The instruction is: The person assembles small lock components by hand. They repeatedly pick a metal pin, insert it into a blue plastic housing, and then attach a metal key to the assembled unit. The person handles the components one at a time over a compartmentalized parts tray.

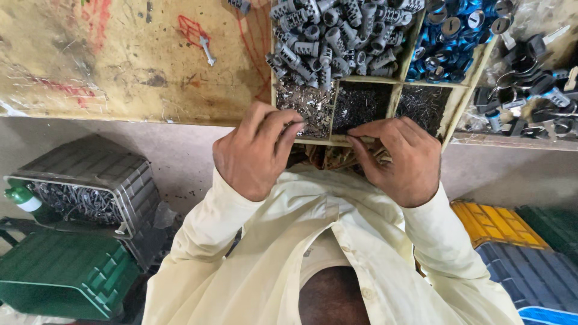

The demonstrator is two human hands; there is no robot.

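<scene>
Small metal parts [310, 111] fill the near-left compartment of a wooden tray [394, 99] that sits at the near edge of the bench [120, 66]. The left hand [253, 153] reaches over that edge with its fingertips pinched together at the tray's front lip; whether a part sits between them cannot be told. The right hand [400, 159] hovers just beside it, thumb and forefinger closed at the lip of the middle compartment, and what they hold, if anything, is too small to see. The two hands are near each other but apart.

The tray shows five compartments. Three run along its near edge: bright metal parts at left, dark fine pins [361, 105] in the middle, more dark pins at right. Two lie behind: grey cylinders [337, 36], heaped, and blue caps [451, 30]. Black parts [530, 90] lie loose beside the tray's right edge. The bench to the left of the tray is open, scarred wood, with one small metal piece [207, 51] lying on it.

Below the bench edge, the floor is crowded: a grey crate [90, 186] holding metal scrap, a green crate [60, 277], a yellow crate [497, 222], a dark blue crate [536, 271]. A green bottle [21, 197] leans at the grey crate's left side.
</scene>
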